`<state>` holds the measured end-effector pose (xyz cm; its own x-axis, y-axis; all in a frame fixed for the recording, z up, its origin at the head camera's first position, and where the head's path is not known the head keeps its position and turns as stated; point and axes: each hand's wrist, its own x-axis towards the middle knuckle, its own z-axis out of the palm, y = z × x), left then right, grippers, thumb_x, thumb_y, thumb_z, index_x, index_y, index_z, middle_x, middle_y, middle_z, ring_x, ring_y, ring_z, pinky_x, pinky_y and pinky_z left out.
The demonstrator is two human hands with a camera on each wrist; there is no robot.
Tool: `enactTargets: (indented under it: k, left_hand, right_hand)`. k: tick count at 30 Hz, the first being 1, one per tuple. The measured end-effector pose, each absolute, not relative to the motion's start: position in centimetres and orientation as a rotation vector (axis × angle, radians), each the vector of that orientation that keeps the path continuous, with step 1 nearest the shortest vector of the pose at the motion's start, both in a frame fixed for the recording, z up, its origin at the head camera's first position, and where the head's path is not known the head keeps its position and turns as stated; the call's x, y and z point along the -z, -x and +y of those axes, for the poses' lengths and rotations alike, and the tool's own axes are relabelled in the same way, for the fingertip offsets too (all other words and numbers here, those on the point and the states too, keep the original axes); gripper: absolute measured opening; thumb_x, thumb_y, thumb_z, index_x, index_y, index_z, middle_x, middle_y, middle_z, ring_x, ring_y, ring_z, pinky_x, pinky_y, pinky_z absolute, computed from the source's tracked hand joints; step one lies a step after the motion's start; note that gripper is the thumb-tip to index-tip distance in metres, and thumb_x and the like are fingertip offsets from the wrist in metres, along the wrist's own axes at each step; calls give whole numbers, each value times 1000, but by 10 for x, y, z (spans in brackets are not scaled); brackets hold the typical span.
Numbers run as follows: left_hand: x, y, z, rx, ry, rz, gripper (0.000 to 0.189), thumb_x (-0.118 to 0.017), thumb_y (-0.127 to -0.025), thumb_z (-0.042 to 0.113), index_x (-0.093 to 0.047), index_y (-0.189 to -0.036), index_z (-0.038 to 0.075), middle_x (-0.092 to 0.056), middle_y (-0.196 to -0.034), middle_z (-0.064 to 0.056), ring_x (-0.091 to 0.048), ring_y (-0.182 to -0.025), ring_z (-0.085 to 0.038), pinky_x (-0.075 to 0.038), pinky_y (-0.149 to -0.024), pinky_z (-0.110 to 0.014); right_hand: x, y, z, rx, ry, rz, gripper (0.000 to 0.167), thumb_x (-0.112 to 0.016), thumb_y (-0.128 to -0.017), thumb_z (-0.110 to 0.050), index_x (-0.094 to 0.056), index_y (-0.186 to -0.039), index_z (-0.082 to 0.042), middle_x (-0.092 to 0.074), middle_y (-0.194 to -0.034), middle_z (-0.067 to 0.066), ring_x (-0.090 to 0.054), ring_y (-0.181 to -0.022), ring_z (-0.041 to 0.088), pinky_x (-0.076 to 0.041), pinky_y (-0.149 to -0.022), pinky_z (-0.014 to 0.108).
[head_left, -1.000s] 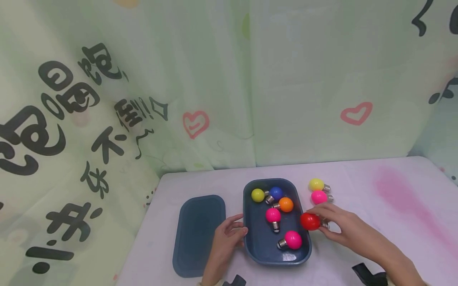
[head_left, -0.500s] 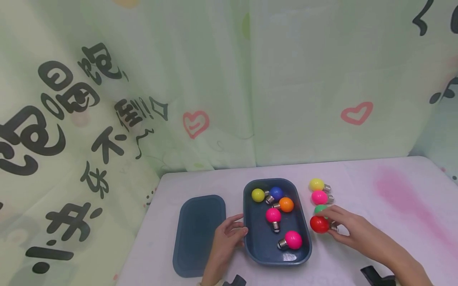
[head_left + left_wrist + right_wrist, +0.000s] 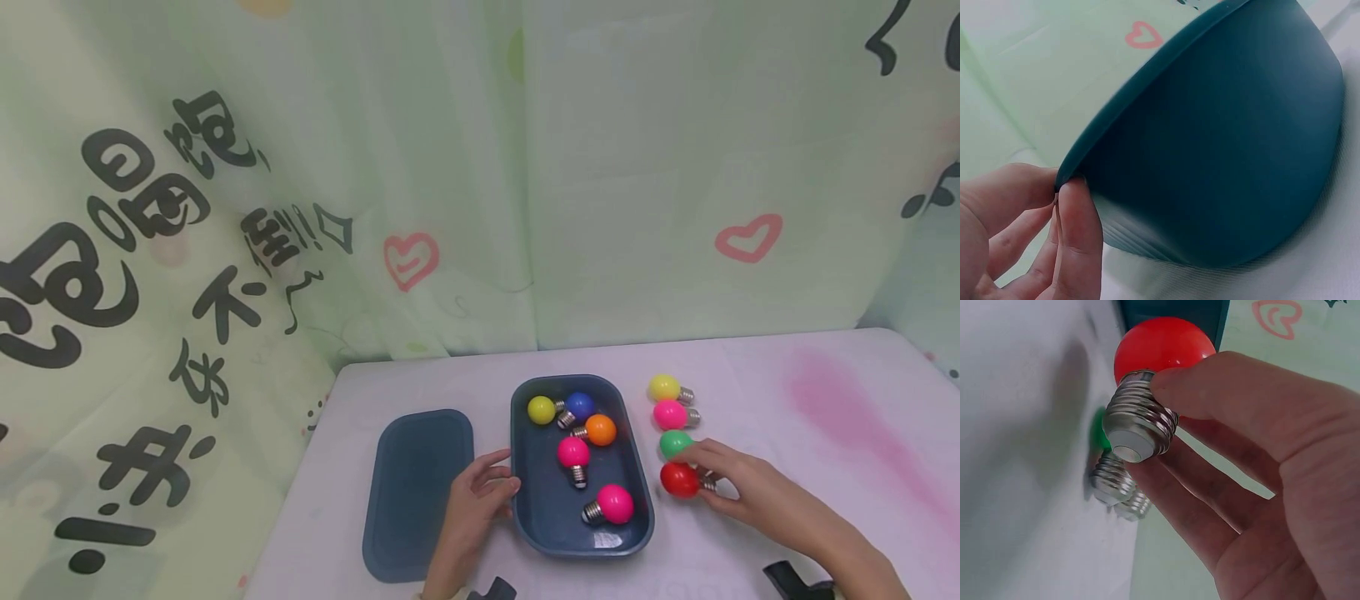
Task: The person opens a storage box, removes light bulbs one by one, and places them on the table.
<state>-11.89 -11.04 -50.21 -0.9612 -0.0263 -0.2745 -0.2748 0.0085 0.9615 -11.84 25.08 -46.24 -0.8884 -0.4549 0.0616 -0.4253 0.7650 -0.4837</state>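
Note:
My right hand (image 3: pixel 750 492) pinches a red light bulb (image 3: pixel 678 480) by its silver screw base, just right of the dark blue tray (image 3: pixel 540 521). In the right wrist view the thumb lies against the threads, and the red globe (image 3: pixel 1163 347) points away. A green bulb (image 3: pixel 675 444) lies right behind the red one, its base partly covered by my fingers in the head view. My left hand (image 3: pixel 477 500) holds the tray's left side. Seen from the left wrist, thumb and finger pinch the rim (image 3: pixel 1122 103).
Inside the tray lie a yellow bulb (image 3: pixel 542 409), a blue bulb (image 3: pixel 579 406), an orange bulb (image 3: pixel 600 429) and two pink bulbs (image 3: pixel 615 503). Beyond the green bulb are another pink bulb (image 3: pixel 669 414) and yellow bulb (image 3: pixel 663 387). A flat blue lid (image 3: pixel 416 500) lies left.
My right hand has carried the red bulb from over the tray's right rim rightward and down beside the green bulb, which has come into sight. The left hand stays at the tray.

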Motion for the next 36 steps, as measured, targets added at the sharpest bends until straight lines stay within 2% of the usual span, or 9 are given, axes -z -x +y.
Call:
enactTargets:
  k: [4,10,13,24,31,36]
  left_hand:
    - [502,119,-110,-2066,317,2100,48,-75,-87,17,-61,-133,12,-67,-111,-10,-66,-87,-15,-54,-65,-28]
    - [503,120,-110,-2070,316,2102,48,-75,-87,15,-61,-133,12,-67,-110,-9,-66,-86,-15,-54,-64,-28]
    - [502,120,-110,-2073,314,2102,48,-75,-87,15,-62,-132,12,-67,-109,-8,-66,-86,-15,-54,-64,-28]
    - [499,119,-109,-2085,308,2094,46,-76,-86,15,-63,-131,13,-67,-109,-9,-66,-87,-16,-54,-65,-28]
    - [498,117,-109,-2082,311,2100,48,-75,-87,15,-62,-132,12,-67,-112,-10,-65,-87,-15,-54,-65,-29]
    - [498,117,-109,-2071,322,2100,46,-75,-87,16,-63,-131,13,-67,-111,-10,-66,-88,-16,-55,-66,-29]
  right_hand:
    - [466,119,252,762,682,2896,50,-84,-75,-10,-66,-122,-16,-65,-115,-1,-63,-90,7,-58,-76,27]
    - [470,121,253,734,625,2882,48,-85,-74,-12,-69,-120,-14,-65,-119,4,-64,-105,27,-58,-82,39]
    - [471,122,253,719,598,2886,48,-85,-74,-12,-70,-119,-13,-65,-119,6,-63,-109,31,-57,-82,41]
    - [469,123,255,701,584,2901,46,-85,-73,-14,-72,-117,-16,-67,-115,3,-63,-107,29,-57,-83,42]
    - [472,124,257,676,618,2938,48,-86,-72,-12,-71,-116,-18,-64,-105,-7,-63,-95,16,-58,-79,36]
    - [472,125,257,678,622,2946,47,-86,-72,-11,-71,-117,-17,-65,-106,-4,-63,-95,19,-58,-79,37]
